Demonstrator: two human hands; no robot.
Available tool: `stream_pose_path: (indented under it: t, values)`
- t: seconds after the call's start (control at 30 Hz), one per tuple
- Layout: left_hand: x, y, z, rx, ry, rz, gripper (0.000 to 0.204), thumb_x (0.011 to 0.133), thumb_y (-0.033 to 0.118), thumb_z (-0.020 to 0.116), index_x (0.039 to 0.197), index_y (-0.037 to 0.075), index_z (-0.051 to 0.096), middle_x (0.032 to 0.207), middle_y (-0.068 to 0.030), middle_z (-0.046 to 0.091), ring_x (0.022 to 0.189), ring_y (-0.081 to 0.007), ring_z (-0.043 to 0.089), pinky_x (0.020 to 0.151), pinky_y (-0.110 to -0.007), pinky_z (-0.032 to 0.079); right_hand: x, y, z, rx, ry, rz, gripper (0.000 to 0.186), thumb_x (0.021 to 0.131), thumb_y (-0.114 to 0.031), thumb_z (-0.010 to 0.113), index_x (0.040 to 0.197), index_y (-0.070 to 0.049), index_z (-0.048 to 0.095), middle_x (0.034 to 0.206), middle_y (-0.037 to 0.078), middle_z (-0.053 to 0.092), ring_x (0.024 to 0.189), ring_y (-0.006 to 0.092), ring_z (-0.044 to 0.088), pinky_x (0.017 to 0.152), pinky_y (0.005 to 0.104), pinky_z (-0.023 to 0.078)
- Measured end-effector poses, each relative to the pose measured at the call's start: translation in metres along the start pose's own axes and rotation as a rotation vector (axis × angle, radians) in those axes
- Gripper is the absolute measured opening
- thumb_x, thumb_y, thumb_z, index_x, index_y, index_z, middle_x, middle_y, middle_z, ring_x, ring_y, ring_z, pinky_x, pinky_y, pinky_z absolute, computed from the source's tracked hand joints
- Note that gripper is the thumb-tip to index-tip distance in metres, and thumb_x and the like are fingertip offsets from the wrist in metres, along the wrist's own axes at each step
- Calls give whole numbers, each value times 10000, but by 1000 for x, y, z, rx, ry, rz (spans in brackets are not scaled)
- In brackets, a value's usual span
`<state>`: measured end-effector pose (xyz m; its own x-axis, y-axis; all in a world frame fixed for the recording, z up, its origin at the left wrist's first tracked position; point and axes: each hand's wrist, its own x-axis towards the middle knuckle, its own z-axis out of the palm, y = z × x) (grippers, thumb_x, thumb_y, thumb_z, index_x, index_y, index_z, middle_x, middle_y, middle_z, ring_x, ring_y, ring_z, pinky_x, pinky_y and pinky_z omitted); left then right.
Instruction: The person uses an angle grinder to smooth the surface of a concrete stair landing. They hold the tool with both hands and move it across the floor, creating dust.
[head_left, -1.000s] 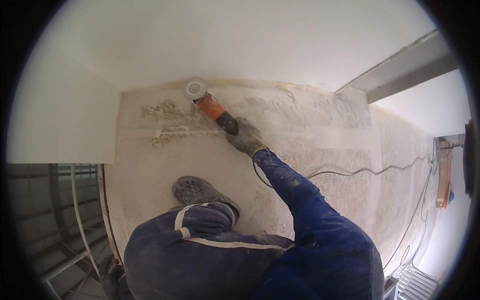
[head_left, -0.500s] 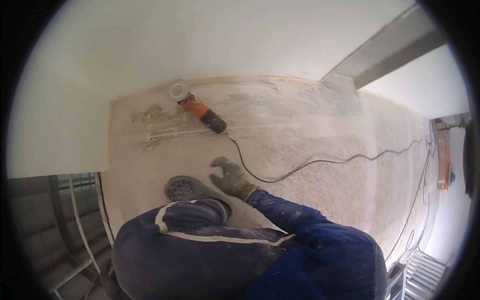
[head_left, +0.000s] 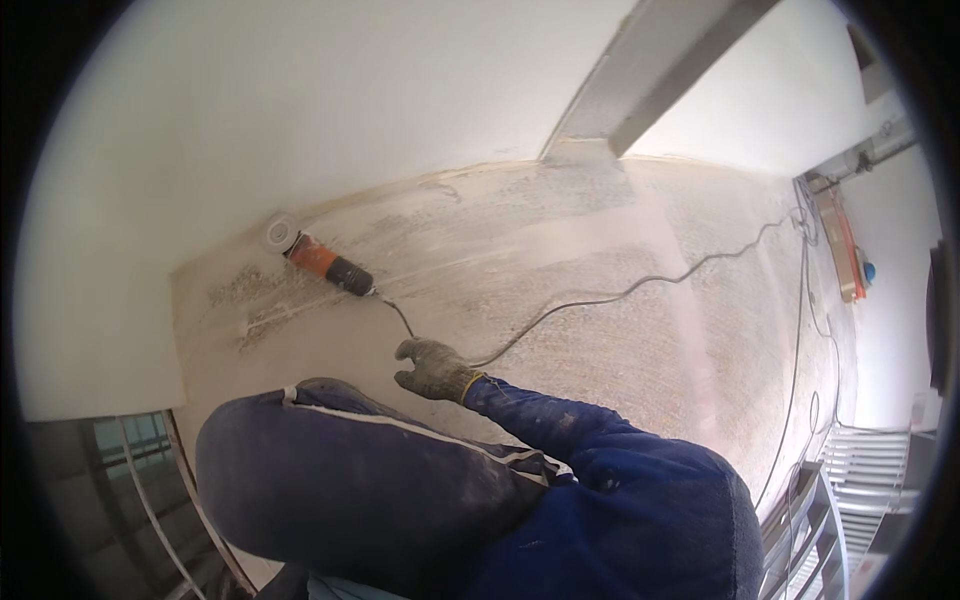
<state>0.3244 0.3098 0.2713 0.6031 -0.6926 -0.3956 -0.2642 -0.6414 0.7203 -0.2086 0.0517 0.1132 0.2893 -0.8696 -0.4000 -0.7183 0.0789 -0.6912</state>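
My right hand [head_left: 436, 370], in a dusty grey-green work glove with a yellow cuff edge, hovers over the floor in front of my bent knee. Its thumb and fingers are slightly curled with a gap between them, and I see nothing in it. An orange and black angle grinder [head_left: 328, 264] with a pale round disc lies on the dusty floor beyond the hand, close to the white wall. From its rear end a dark power cord [head_left: 622, 293] runs behind my hand and off to the right. My left hand is out of sight.
A grey post [head_left: 640, 85] meets the floor at the far wall. Metal ladder-like rungs [head_left: 868, 470] stand at the lower right, near an orange object [head_left: 842, 245] against the wall. Thin railings [head_left: 150, 500] border a dark drop-like area at lower left.
The view has turned, so the grinder and wall now sit further left and lower. My right hand has come over the cord. My shoe is now mostly hidden by my knee.
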Motion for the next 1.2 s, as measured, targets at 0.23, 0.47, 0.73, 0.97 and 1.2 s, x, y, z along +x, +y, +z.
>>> stream_pose_path:
  t: [0.23, 0.47, 0.73, 0.97, 1.2]
  values:
    - [0, 8, 9, 2, -5, 12, 469, 1007, 224, 702, 1408, 15, 580, 1090, -78, 689, 945, -181, 671, 833, -327, 560, 20, 11, 35, 16, -217, -59, 455, 916, -377, 675, 1254, -73, 699, 1235, 212, 717, 1195, 386, 667, 1037, 470, 507]
    - [-18, 11, -8, 10, 16, -6, 453, 1008, 225, 691, 1398, 21, 586, 1051, -58, 679, 924, -163, 656, 809, -314, 552, 9, -9, 17, -54, -260, -149, 394, 983, -359, 570, 1157, -49, 739, 1208, 229, 723, 1150, 410, 680, 1031, 497, 501]
    - [-75, 18, -49, -168, 27, -37, 435, 1010, 226, 679, 1387, 28, 593, 1008, -35, 667, 900, -142, 638, 782, -299, 543, 9, 14, 37, -67, -148, -339, 293, 897, -265, 606, 952, -25, 766, 1044, 247, 739, 982, 434, 710, 917, 532, 539]
    - [-114, 23, -20, -323, 135, -86, 557, 983, 274, 701, 1473, 52, 553, 1228, -88, 693, 1046, -192, 656, 921, -367, 546, -28, 61, 2, -18, -237, -193, 286, 892, -271, 622, 961, -27, 755, 1045, 246, 728, 991, 427, 696, 914, 531, 529]
    - [-35, 9, 21, 12, 176, -147, 595, 971, 301, 708, 1485, 55, 537, 1270, -103, 657, 1096, -216, 619, 952, -379, 519, -46, 65, -58, -81, -188, 21, 291, 908, -272, 611, 997, -28, 743, 1079, 243, 717, 1023, 419, 683, 937, 526, 518]
